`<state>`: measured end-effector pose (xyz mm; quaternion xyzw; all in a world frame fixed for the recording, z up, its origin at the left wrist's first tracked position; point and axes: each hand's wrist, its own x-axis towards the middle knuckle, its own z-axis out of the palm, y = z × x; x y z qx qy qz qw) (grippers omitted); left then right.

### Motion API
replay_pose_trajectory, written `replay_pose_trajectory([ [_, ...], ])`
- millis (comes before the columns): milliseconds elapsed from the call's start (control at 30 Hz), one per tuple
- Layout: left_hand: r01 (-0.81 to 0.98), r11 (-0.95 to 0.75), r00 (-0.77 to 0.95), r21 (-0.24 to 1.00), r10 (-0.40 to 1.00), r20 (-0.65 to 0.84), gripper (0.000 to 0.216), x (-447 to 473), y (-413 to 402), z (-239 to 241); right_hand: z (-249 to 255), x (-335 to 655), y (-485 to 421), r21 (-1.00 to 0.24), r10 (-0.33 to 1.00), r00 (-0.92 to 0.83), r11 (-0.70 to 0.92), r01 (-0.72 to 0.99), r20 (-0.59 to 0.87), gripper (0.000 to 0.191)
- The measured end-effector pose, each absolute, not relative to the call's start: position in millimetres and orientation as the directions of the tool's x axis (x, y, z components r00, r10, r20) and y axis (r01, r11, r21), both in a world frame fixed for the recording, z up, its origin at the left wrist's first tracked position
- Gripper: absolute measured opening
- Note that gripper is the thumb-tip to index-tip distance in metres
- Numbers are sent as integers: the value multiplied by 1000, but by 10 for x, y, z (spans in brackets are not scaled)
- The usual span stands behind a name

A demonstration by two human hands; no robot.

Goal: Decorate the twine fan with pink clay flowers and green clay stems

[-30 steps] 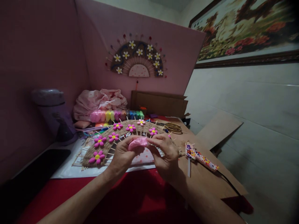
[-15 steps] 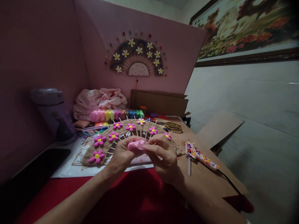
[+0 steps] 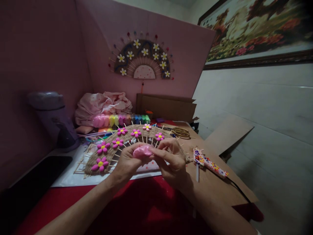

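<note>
My left hand point(image 3: 128, 161) and my right hand point(image 3: 171, 161) meet in front of me, both closed on a lump of pink clay point(image 3: 142, 151). The right thumb and forefinger pinch its right end. Behind the hands lies a half-round fan of woven twine and sticks point(image 3: 127, 142) on a white sheet point(image 3: 66, 178). Several pink flowers with yellow centres point(image 3: 100, 164) are stuck on the fan's arc.
A glue gun with a flower pattern point(image 3: 210, 164) lies on the brown board to the right. Gold scissors point(image 3: 181, 132), a row of coloured clay packs point(image 3: 119, 120), pink cloth point(image 3: 102, 104), a purple jug point(image 3: 55, 119), cardboard point(image 3: 166, 107) and a finished fan on the pink wall point(image 3: 143, 60) lie beyond.
The pink clay lump has been squeezed shorter between my hands. My right fingers have shifted onto its right end. The view has drifted slightly.
</note>
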<state>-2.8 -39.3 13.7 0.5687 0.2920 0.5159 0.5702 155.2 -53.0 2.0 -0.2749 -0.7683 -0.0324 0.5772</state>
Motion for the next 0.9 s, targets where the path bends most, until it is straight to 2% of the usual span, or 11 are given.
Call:
replay_pose_trajectory([
  [167,-253,-185,372,950,888,272,22,-65,-384,156,41,1577,-520,-395,490,-236,848,354,839,25],
  [367,-207,-187,380,960,889,255,21,-100,-382,114,2,1566,-457,-515,551,-258,834,200,793,31],
  [600,-225,-170,392,960,886,249,23,-60,-427,193,-20,1530,-433,-556,570,-344,818,150,746,26],
  [733,-216,-155,383,964,895,230,34,-66,-397,146,1,1505,-443,-562,581,-390,808,175,714,17],
  [900,-319,-53,414,946,890,190,46,-64,-336,15,-19,1474,-453,-547,576,-273,818,181,771,18],
])
